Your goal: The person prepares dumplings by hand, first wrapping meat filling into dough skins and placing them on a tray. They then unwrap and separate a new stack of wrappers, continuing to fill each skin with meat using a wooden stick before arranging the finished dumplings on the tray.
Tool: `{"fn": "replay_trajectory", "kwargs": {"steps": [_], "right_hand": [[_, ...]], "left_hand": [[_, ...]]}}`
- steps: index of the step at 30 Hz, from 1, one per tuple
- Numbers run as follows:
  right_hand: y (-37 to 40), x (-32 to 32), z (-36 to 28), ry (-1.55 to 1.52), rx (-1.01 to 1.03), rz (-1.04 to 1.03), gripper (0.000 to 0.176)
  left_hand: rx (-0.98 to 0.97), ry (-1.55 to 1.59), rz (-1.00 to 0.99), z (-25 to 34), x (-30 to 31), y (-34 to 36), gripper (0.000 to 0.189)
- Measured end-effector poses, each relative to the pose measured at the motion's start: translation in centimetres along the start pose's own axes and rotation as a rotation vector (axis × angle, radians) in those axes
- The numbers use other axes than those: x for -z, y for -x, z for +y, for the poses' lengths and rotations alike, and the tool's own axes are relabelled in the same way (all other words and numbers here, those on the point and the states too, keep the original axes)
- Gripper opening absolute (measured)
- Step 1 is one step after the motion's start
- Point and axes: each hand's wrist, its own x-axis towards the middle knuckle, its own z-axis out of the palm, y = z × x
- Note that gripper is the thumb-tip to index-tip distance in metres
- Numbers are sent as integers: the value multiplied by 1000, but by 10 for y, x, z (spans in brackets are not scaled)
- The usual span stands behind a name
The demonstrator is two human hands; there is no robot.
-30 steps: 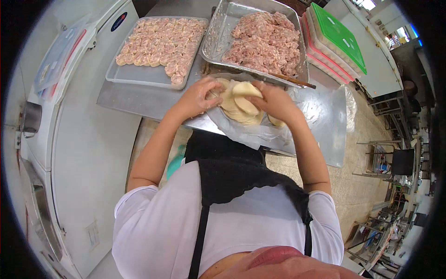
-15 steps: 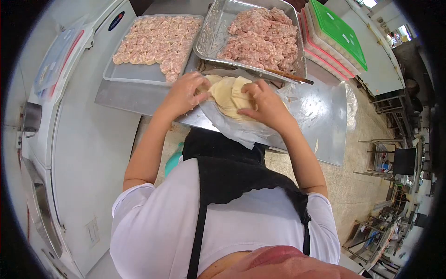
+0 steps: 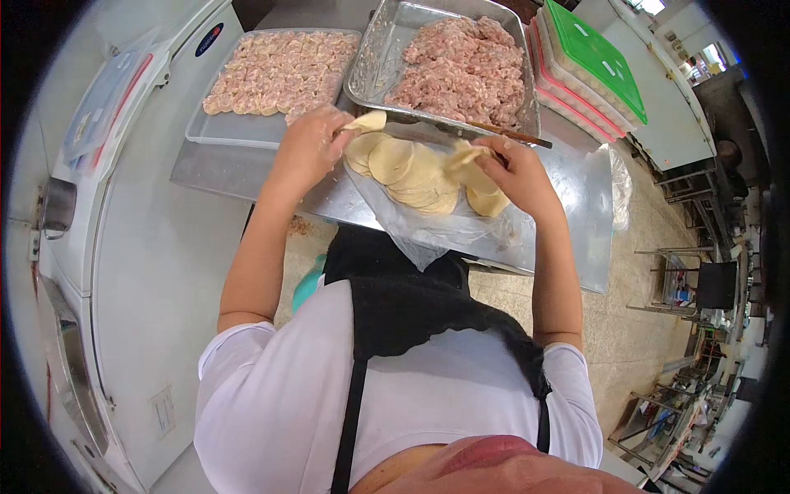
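Note:
Round pale dumpling wrappers (image 3: 411,177) lie fanned in an overlapping pile on a clear plastic sheet (image 3: 415,240) in front of me. Left of the pile, my left hand (image 3: 313,148) is closed, pinching one dumpling wrapper (image 3: 368,122) raised at its fingertips. My right hand (image 3: 518,171) is closed on a few wrappers (image 3: 471,167) at the pile's right side, lifted and slightly blurred. Beyond the pile, a metal tray (image 3: 380,51) holds pink minced meat (image 3: 469,70), with a wooden stick (image 3: 512,133) along its near rim.
At the back left, a plastic tray (image 3: 216,130) carries rows of filled dumplings (image 3: 276,70). Stacked containers with a green lid (image 3: 594,59) stand at the back right. A white freezer (image 3: 164,272) flanks my left. The metal table's (image 3: 576,239) near edge is close to my apron.
Both hands have moved apart from the pile, left hand leftward with one wrapper, right hand rightward with a few. The pile now shows more spread out between them.

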Motion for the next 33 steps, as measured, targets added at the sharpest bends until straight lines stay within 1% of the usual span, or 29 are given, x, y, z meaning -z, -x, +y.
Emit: {"fn": "replay_trajectory", "kwargs": {"steps": [1, 3, 4, 5, 6, 7, 8, 9, 11, 12, 13, 14, 15, 16, 17, 18, 19, 20, 21, 23, 24, 25, 26, 27, 28, 29, 31, 32, 33], "right_hand": [[-3, -6, -2, 0, -3, -2, 29], [-14, -18, -5, -206, -44, 10, 29], [-19, -26, -4, -167, -61, -38, 30], [-19, -30, 1, -167, -60, -35, 30], [-18, -34, 6, 29, 10, 10, 29], [-17, -35, 10, 227, 79, 54, 29], [-13, -30, 13, 281, -48, -37, 30], [-8, -27, 15, 282, -48, -37, 30], [3, -22, 23, 566, -157, -235, 30], [7, -24, 34, 568, -164, -237, 30], [11, -31, 49, 497, -110, -147, 29], [14, -34, 61, 425, -53, -57, 29], [13, -30, 65, 427, -52, -60, 29], [10, -24, 70, 324, -59, -101, 29], [9, -19, 74, 221, -69, -140, 29], [12, -14, 76, 223, -71, -139, 29], [14, -8, 77, 212, -135, -151, 26], [14, -4, 76, 201, -196, -162, 23], [15, 1, 68, 202, -196, -165, 23], [11, 17, 41, -1, -352, -242, 22], [9, 21, 35, -113, -317, -239, 21], [6, 22, 29, -114, -320, -242, 21], [0, 20, 21, -273, -201, -209, 21], [-5, 18, 11, -429, -80, -174, 21], [-10, 12, -1, -557, -65, -130, 19], [-13, 2, -4, -555, -62, -135, 19], [-23, -18, 3, -640, -127, -140, 20], [-26, -27, 16, -385, -156, -210, 21], [-24, -31, 21, -386, -154, -215, 21]], "left_hand": [[2, 2, -2, 6, 2, -2, 20], [6, 170, 53, 19, 3, -6, 28], [4, 169, 52, 19, 0, -6, 28], [-134, 84, -20, 16, -7, -4, 31], [-272, -2, -93, 13, -14, -4, 35], [-274, -2, -92, 11, -20, -1, 35], [-256, 25, -101, 10, -26, 4, 36], [-237, 54, -110, 9, -32, 7, 37], [-281, 37, -81, 9, -47, 7, 37], [-217, 151, -105, 15, -52, 5, 36], [-150, 264, -127, 20, -57, 4, 34], [-149, 267, -127, 21, -64, 2, 34], [-75, 405, -144, 19, -73, 0, 32], [0, 541, -160, 15, -81, -1, 29], [-1, 543, -160, 7, -85, -1, 29], [71, 521, -129, -2, -84, -1, 26], [145, 497, -94, -8, -86, 0, 23], [115, 462, -17, -11, -91, 2, 20], [117, 463, -16, -8, -89, 4, 20], [270, 657, -97, 1, -80, 4, 16], [269, 656, -96, 9, -73, -1, 16], [128, 588, -70, 20, -66, -5, 16], [-9, 520, -45, 30, -64, -8, 16], [-5, 521, -44, 37, -66, -9, 16], [-81, 566, -127, 42, -68, -12, 18], [-157, 608, -208, 44, -68, -15, 19], [-154, 644, -164, 18, -72, -18, 20], [-60, 641, -58, 6, -69, -17, 19], [35, 636, 46, -5, -63, -13, 18]]}}
